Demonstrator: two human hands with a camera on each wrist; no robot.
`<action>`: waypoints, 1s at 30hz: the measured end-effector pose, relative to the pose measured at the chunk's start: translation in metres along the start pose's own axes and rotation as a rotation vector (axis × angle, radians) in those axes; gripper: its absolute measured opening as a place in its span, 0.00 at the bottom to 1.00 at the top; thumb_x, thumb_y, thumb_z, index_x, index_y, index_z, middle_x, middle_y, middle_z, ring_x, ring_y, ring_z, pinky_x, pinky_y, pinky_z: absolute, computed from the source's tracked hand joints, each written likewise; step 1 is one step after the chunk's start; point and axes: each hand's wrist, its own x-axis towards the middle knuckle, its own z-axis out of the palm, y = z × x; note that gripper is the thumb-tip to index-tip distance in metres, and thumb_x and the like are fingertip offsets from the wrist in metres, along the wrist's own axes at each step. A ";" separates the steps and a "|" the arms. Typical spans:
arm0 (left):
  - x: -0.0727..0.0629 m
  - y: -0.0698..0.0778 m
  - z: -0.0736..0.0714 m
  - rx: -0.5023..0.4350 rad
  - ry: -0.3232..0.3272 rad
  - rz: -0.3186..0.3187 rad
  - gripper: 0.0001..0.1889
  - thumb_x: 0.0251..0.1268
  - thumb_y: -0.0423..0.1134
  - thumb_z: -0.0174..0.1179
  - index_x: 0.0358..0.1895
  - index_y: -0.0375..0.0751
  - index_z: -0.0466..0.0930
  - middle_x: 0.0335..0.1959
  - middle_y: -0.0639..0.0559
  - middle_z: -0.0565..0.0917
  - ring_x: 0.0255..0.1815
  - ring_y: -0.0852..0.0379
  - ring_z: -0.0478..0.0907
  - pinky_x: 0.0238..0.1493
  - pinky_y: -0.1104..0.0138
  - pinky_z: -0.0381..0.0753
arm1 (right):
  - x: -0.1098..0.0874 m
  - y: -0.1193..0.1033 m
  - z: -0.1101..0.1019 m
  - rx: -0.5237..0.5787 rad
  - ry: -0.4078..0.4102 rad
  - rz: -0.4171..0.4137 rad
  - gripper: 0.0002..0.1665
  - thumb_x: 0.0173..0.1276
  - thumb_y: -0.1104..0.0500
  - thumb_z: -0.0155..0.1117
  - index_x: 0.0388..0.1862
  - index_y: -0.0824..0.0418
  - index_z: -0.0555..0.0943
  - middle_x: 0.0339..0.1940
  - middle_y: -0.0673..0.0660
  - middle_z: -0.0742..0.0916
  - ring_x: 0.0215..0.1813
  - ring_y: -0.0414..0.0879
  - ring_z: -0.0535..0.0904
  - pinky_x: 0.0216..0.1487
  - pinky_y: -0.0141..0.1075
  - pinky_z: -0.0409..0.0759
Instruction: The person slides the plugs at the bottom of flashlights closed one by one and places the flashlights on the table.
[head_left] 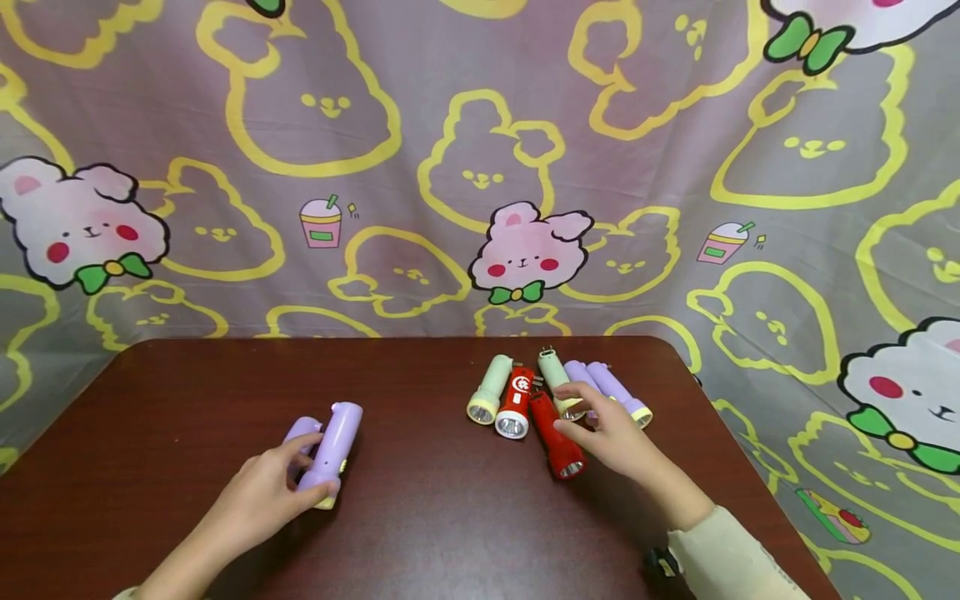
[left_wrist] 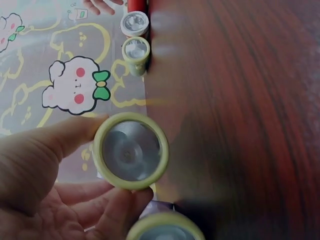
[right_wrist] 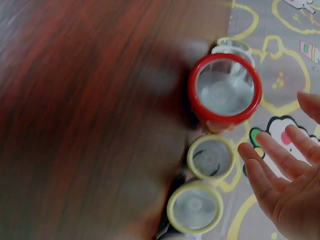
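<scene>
On the left of the head view, my left hand [head_left: 258,492] grips a light purple flashlight [head_left: 339,437] near its head, thumb on one side and fingers on the other. A second purple flashlight [head_left: 302,428] lies right beside it, partly hidden by the hand. In the left wrist view the held flashlight's pale yellow rim and lens [left_wrist: 131,150] face the camera. My right hand [head_left: 611,433] hovers over the group at the right, fingers spread and holding nothing. Nearest to it are a plain red flashlight [head_left: 558,442] and a pale green flashlight [head_left: 553,371].
Two more purple flashlights [head_left: 611,383] lie at the group's right end, partly behind the right hand. At its left end are a green flashlight [head_left: 491,387] and a red one with a white rim [head_left: 516,400]. A patterned curtain [head_left: 420,192] hangs behind the brown table [head_left: 420,533].
</scene>
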 end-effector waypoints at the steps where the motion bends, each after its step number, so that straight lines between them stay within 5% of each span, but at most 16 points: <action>1: 0.001 0.001 0.000 0.005 -0.008 -0.007 0.37 0.51 0.49 0.76 0.62 0.32 0.75 0.40 0.44 0.89 0.31 0.60 0.81 0.26 0.68 0.74 | -0.001 0.002 -0.001 -0.007 0.002 0.002 0.26 0.65 0.61 0.70 0.59 0.65 0.75 0.55 0.65 0.85 0.46 0.55 0.86 0.48 0.50 0.83; 14: 0.007 0.007 0.004 0.062 -0.072 -0.095 0.33 0.54 0.49 0.73 0.60 0.34 0.77 0.35 0.53 0.88 0.30 0.60 0.77 0.29 0.64 0.71 | -0.002 0.011 0.001 -0.047 -0.038 0.087 0.27 0.63 0.61 0.72 0.58 0.69 0.74 0.44 0.65 0.86 0.35 0.47 0.84 0.35 0.31 0.81; 21: 0.007 0.009 0.007 0.086 -0.052 -0.094 0.31 0.54 0.48 0.73 0.59 0.36 0.79 0.34 0.54 0.87 0.29 0.60 0.76 0.28 0.64 0.71 | -0.001 0.012 0.003 -0.069 -0.065 0.126 0.29 0.63 0.59 0.72 0.59 0.68 0.74 0.44 0.65 0.87 0.32 0.46 0.83 0.34 0.32 0.79; 30: 0.008 0.012 0.013 0.140 0.003 -0.018 0.29 0.50 0.44 0.75 0.56 0.37 0.78 0.38 0.50 0.85 0.35 0.55 0.80 0.31 0.57 0.77 | 0.003 0.011 0.007 -0.079 -0.079 0.146 0.29 0.63 0.57 0.72 0.59 0.67 0.74 0.43 0.64 0.88 0.34 0.46 0.85 0.36 0.33 0.81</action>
